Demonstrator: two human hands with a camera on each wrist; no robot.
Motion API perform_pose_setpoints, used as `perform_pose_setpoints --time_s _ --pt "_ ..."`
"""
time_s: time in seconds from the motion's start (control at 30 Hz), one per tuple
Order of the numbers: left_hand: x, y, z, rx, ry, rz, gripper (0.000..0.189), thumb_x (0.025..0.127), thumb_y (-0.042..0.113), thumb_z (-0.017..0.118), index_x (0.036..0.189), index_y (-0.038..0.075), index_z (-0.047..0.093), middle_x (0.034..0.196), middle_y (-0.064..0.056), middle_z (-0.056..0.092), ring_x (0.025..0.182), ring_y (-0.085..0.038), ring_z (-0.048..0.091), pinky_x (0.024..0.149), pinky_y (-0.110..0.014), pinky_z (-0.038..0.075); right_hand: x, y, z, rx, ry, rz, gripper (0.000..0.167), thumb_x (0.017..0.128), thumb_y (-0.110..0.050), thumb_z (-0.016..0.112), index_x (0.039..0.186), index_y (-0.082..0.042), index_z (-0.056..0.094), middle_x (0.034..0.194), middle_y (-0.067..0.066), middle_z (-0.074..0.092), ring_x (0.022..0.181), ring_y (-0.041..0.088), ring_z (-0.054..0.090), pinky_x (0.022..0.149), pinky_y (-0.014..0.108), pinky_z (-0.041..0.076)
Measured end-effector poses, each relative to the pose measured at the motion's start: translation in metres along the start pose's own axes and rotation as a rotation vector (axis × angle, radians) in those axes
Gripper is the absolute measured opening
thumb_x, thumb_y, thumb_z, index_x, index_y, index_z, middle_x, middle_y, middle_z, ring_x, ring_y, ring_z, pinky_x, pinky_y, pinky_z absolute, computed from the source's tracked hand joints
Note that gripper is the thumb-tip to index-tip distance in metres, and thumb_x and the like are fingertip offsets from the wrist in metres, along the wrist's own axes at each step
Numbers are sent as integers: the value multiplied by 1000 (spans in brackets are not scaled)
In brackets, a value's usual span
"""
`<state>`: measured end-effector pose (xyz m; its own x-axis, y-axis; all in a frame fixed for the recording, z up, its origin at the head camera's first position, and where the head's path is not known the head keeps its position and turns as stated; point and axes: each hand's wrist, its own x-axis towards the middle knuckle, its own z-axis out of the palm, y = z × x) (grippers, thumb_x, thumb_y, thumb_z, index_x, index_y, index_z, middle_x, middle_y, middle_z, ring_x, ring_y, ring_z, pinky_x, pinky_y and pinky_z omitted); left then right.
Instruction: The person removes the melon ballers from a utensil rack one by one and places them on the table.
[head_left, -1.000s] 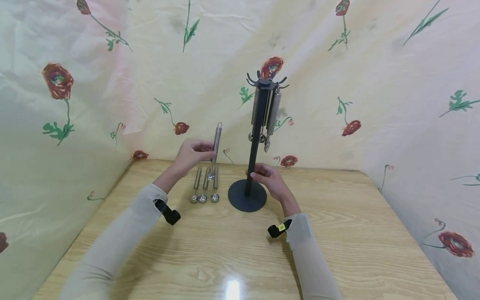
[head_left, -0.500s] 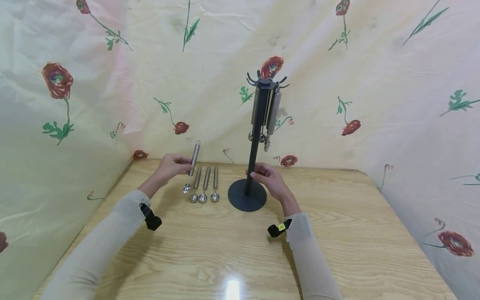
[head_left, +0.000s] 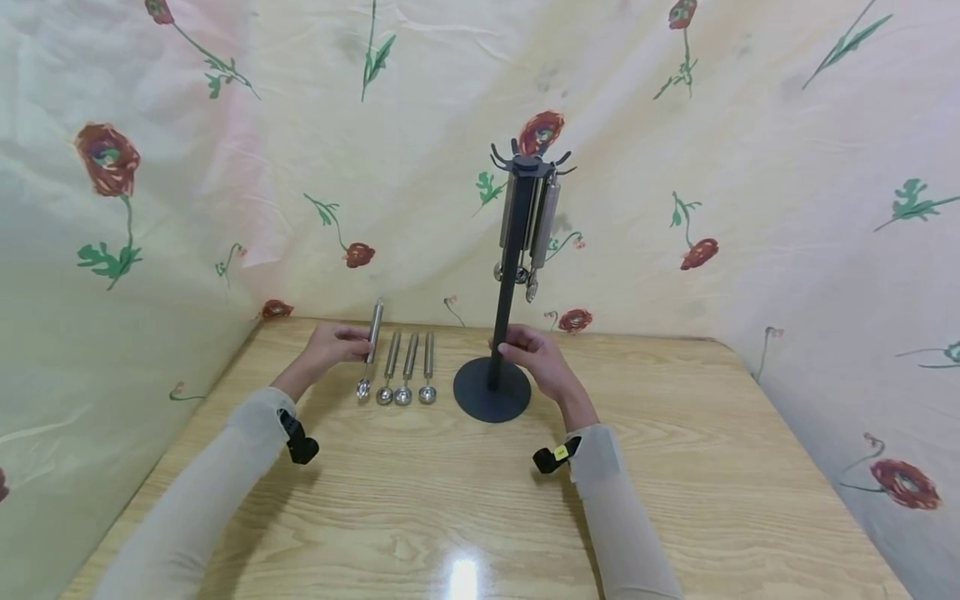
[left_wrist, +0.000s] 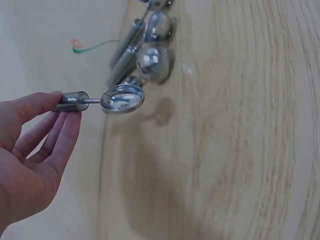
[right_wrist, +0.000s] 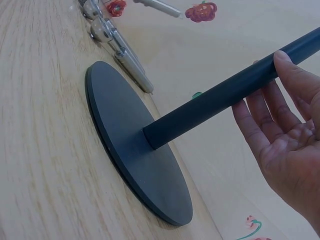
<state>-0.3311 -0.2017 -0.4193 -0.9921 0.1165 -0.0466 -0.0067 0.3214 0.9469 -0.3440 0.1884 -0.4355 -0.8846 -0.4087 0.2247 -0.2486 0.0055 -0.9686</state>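
In the head view my left hand (head_left: 333,348) pinches the handle of a steel melon baller (head_left: 374,333), its loop end up and its round bowl low over the table. The left wrist view shows the bowl (left_wrist: 122,98) hollow side visible, with its shadow on the wood. Right beside it, 3 more steel melon ballers (head_left: 405,367) lie in a row, bowls toward me. My right hand (head_left: 542,358) grips the lower pole of a black hook stand (head_left: 507,317), thumb on one side and fingers on the other, as the right wrist view shows.
Several steel utensils (head_left: 546,225) hang from the stand's hooks. The stand's round base (head_left: 491,408) rests on the wooden table (head_left: 420,500). A flower-printed cloth (head_left: 420,167) rises behind the table and at its sides.
My left hand has moved left and down with the melon baller, from above the row to its left end, close to the table. My right hand stays on the pole.
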Motion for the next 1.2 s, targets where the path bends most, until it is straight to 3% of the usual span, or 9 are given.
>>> perform_pose_setpoints --time_s 0.47,0.73,1.2 --pt "12 -22 2 -5 4 -121 43 96 5 69 136 -7 59 132 -28 65 89 -11 73 94 -35 61 2 -1 1 18 -8 -20 29 100 -6 64 128 0 62 110 -2 74 104 14 70 96 25 57" --pt "13 -29 6 -40 -4 -146 39 97 2 66 133 -12 59 120 -26 71 84 -12 73 88 -34 63 1 0 1 42 -22 -22 38 101 -3 61 134 12 53 110 -3 73 105 13 70 96 26 58" --pt "18 -39 9 -7 10 -178 39 96 5 67 132 -10 61 122 -26 70 84 -11 73 83 -29 64 0 -1 1 58 -12 3 29 101 -1 60 130 5 59 109 -3 73 104 13 69 96 27 58"
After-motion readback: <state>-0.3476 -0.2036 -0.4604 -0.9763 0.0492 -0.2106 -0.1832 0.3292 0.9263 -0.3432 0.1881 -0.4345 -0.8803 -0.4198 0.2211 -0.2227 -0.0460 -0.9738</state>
